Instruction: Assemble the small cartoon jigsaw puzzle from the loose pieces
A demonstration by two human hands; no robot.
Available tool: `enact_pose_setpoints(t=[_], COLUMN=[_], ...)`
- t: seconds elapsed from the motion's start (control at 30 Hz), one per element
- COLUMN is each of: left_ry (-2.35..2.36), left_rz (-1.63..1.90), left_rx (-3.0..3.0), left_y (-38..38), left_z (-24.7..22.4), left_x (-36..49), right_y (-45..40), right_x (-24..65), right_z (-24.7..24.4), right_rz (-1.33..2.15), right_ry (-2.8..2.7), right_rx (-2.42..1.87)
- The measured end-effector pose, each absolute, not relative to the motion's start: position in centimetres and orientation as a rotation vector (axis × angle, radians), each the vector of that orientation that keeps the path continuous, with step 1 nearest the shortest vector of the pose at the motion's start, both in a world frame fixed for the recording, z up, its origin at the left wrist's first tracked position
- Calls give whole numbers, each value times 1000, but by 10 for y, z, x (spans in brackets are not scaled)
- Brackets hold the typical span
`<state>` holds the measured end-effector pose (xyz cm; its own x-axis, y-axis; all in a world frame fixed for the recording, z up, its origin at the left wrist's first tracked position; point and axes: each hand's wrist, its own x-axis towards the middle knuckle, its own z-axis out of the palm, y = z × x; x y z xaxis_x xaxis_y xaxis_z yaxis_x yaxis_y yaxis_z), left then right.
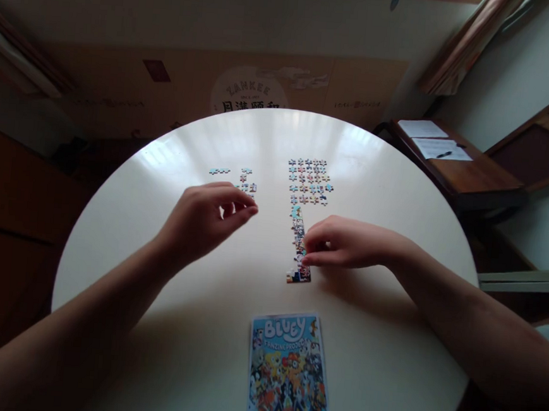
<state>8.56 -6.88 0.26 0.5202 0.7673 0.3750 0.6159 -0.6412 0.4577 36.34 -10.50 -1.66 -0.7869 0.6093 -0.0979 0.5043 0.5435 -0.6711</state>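
Observation:
A narrow strip of joined jigsaw pieces [298,231] runs toward me down the middle of the table. At its right edge my right hand [342,241] is closed, thumb and fingertips around a small jigsaw piece [304,254] that is mostly hidden. My left hand [212,212] hovers left of the strip in a pinch; whatever its fingertips hold, if anything, is too small to make out. Just beyond it lies a small group of loose jigsaw pieces [253,187], partly covered by the hand. Several rows of loose jigsaw pieces [307,170] lie past the strip's far end.
Nearest me on the round white table [379,328] lies a colourful picture sheet [289,378] lettered "Bluey". Two joined-looking pieces [219,171] sit at the far left. A wooden side table [476,174] with papers [440,149] and a pen stands at right. Printed cardboard [189,85] lines the wall.

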Motion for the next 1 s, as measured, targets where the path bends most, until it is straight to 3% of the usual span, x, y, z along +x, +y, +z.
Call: enact_pose_setpoints(t=[0.37,0.6,1.0], left_ry=[1694,1881,1663], left_rz=[1162,604,296], left_rx=[2299,2304,2544], left_y=[-28,-6,-12], left_z=[16,8,-18], left_x=[35,7,34], right_y=[-104,-105,-105], right_x=[362,359,358], right_z=[-27,-30,-37], right_rz=[867,764,748], right_ry=[-2539,-2453,-2423], right_rx=[-886,-861,-896])
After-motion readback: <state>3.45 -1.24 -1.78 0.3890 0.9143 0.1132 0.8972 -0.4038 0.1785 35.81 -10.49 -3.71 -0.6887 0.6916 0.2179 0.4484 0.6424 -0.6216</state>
